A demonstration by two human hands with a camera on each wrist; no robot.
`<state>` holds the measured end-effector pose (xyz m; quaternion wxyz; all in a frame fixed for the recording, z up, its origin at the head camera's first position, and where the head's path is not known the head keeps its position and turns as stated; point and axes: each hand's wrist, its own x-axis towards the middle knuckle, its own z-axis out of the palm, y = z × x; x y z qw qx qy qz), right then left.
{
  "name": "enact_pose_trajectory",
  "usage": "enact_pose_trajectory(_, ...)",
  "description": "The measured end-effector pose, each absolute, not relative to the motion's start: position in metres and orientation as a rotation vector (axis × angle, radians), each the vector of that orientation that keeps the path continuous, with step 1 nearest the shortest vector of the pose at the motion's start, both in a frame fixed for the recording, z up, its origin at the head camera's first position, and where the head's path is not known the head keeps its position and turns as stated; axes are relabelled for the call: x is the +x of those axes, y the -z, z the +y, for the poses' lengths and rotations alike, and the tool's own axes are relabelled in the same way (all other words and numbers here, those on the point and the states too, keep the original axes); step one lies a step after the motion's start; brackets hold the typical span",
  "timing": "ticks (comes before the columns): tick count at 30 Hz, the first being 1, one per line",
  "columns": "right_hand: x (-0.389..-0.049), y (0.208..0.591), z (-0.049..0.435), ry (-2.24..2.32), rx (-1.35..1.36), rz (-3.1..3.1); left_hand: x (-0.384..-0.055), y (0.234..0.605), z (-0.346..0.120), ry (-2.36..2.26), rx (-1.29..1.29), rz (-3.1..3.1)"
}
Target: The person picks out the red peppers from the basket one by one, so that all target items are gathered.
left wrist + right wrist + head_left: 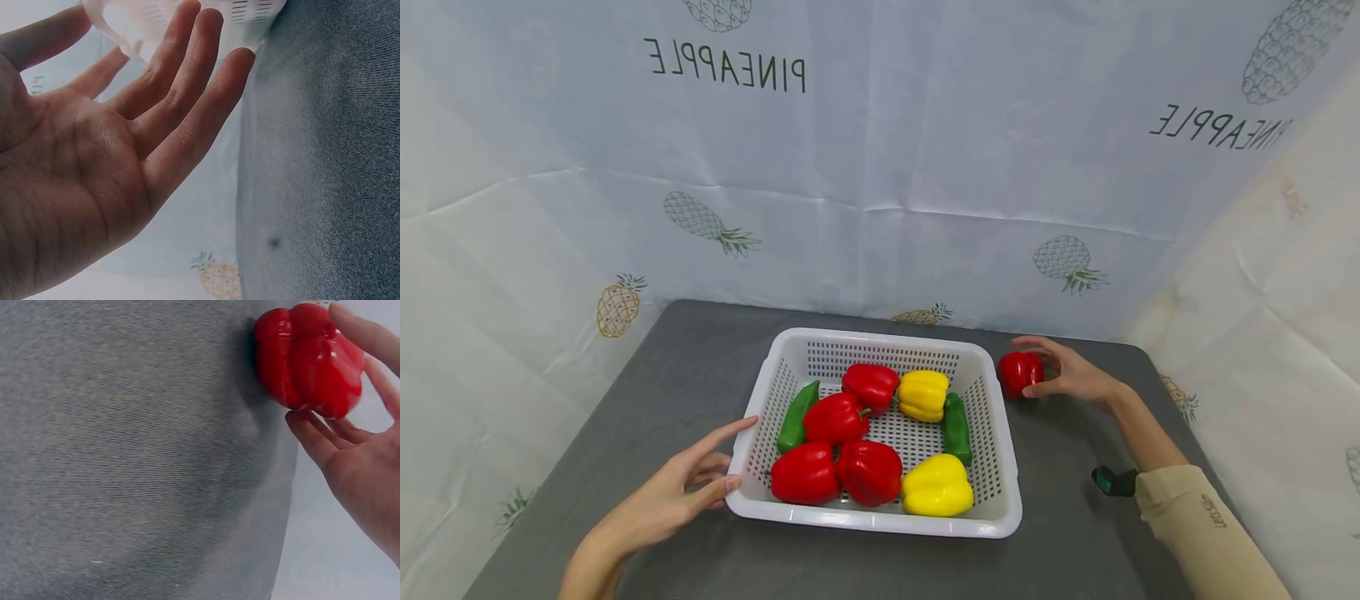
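Observation:
A white perforated basket (872,522) stands on the dark table. Inside it are red bell peppers (806,473), yellow bell peppers (937,486) and two green peppers (957,428). My left hand (662,500) is at the basket's left side, thumb and index fingertips at the rim; in the left wrist view its fingers (200,119) extend loosely beside the basket wall. Beyond the basket's right rim, my right hand (1071,372) holds another red bell pepper (1019,374) between thumb and fingers. The right wrist view shows this red bell pepper (306,362) with fingertips against its lower side.
The grey tabletop (700,367) extends around the basket. Behind it and along both sides hangs a pale cloth (865,167) printed with pineapples. A small dark strap-like object (1112,482) shows by the right sleeve (1206,525).

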<state>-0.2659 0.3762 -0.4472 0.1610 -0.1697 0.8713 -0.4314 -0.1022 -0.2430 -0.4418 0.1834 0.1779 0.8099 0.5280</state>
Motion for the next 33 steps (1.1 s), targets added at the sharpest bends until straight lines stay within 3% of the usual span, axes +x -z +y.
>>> enact_pose_trajectory(14, -0.262, 0.41, 0.373, 1.255, -0.448, 2.537, -0.102, 0.442, -0.245, -1.496, 0.525, 2.283)
enact_pose_trajectory(33, -0.259, 0.367, 0.315, 1.268, -0.709, 2.604, -0.104, 0.443, -0.244, -1.506, 0.521, 2.269)
